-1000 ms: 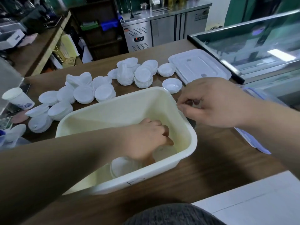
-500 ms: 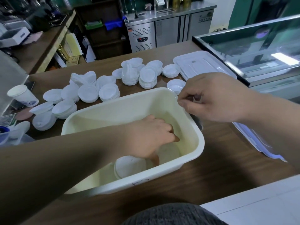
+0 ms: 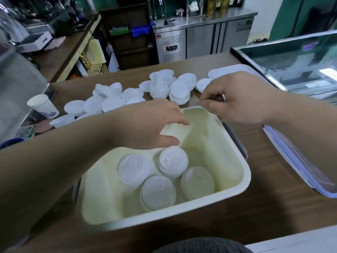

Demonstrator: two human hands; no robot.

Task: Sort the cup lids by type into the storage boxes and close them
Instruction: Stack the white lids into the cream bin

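Observation:
A cream storage box [image 3: 235,143] stands on the wooden counter in front of me. Inside it, at the near end, lie several stacks of white and clear cup lids [image 3: 173,161]. My left hand [image 3: 151,125] hovers over the box with its fingers stretched out and nothing in it. My right hand [image 3: 235,99] is at the box's far right corner, fingers curled, thumb and forefinger pinching at the rim. Many more white lids [image 3: 179,90] lie in stacks and loose piles on the counter behind the box.
A flat white box lid [image 3: 215,73] lies at the back right, partly behind my right hand. A clear lid with a blue rim [image 3: 295,161] lies to the box's right. A paper cup [image 3: 43,106] stands at far left. A glass display case [image 3: 291,61] borders the counter's right.
My left hand has let go of a lid stack on the box floor and risen out, fingers now spread. My right hand stays at the rim corner. The camera has tilted down.

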